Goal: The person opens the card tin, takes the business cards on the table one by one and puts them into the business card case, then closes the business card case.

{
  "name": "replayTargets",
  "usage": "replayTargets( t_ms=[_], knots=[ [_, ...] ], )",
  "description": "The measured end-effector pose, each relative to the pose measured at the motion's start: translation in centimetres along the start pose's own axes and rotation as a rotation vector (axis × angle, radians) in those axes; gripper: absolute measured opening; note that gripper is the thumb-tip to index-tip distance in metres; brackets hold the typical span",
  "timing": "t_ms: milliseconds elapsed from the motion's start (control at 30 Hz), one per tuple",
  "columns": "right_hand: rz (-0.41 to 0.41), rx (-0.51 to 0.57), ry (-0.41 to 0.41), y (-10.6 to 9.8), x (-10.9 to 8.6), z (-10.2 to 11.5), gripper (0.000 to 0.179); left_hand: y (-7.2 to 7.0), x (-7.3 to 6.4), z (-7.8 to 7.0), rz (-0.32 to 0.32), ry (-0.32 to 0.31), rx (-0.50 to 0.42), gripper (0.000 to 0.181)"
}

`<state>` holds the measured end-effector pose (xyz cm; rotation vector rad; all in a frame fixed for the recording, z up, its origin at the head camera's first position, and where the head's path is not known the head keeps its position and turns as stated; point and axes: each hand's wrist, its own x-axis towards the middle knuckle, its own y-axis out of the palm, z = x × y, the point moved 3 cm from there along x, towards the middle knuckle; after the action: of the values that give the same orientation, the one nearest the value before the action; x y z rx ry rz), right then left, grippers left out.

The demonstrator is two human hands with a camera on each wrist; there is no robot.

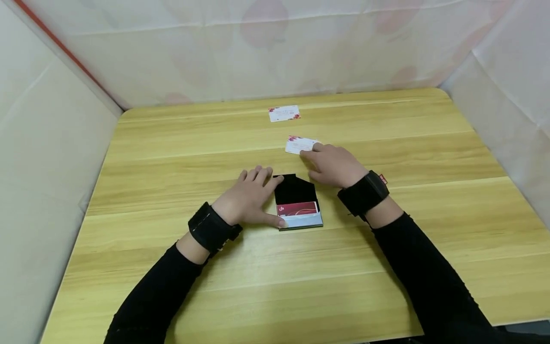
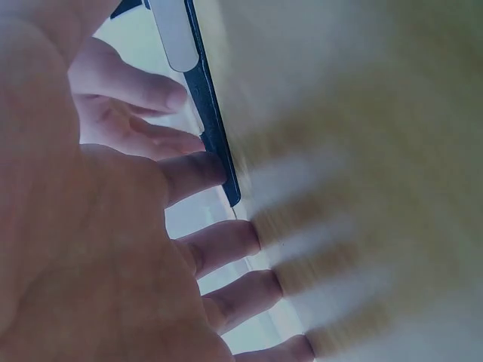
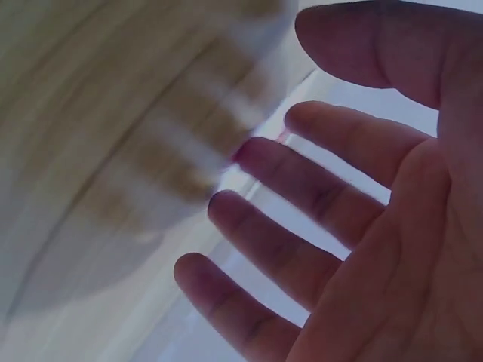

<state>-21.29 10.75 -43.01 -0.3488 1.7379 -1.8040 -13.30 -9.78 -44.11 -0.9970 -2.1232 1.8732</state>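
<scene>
A card case (image 1: 296,191) lies opened on the table, its black flap folded back and away from the person. In its silvery pocket sits a dark red card (image 1: 296,209). The left hand (image 1: 251,198) rests at the case's left side, fingers spread, thumb at the near left corner and index fingertip by the flap's far left corner. Farther off, the right hand (image 1: 335,165) reaches over a white card (image 1: 299,144) with red flowers, its fingertips on the card's right part. In the right wrist view its fingers (image 3: 309,181) look nearly straight.
Another white flowered card (image 1: 284,113) lies near the far edge of the wooden table (image 1: 172,157). Pale curtain-like sheets (image 1: 206,52) stand behind the table and along both sides. Each wrist wears a black band (image 1: 210,227).
</scene>
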Motion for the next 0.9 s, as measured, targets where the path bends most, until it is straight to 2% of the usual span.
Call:
replayTargets(
  t_ms=[200,367,467,567,800,900],
  knots=[
    [-0.023,0.024,0.083,-0.2,-0.7,-0.7,0.043,-0.1,-0.4,0.4,-0.002,-0.007,-0.007,0.114],
    [-0.072,0.078,0.099,-0.6,-0.7,-1.1,0.021,-0.4,-0.5,0.5,-0.017,-0.006,-0.008,0.114],
    [-0.067,0.1,0.104,-0.6,-0.7,-1.3,0.018,-0.5,-0.5,0.6,-0.018,-0.006,-0.007,0.114],
    [-0.054,0.135,0.119,-0.4,-0.6,-1.6,0.026,-0.4,-0.4,0.5,-0.017,-0.004,-0.009,0.114],
    [-0.029,0.188,0.111,-0.3,-0.6,-2.0,0.067,-0.2,-0.4,0.4,-0.031,0.006,0.001,0.114],
    [-0.049,0.173,0.092,-0.4,-0.5,-1.9,0.064,-0.3,-0.4,0.4,-0.035,0.002,0.002,0.114]
  ],
)
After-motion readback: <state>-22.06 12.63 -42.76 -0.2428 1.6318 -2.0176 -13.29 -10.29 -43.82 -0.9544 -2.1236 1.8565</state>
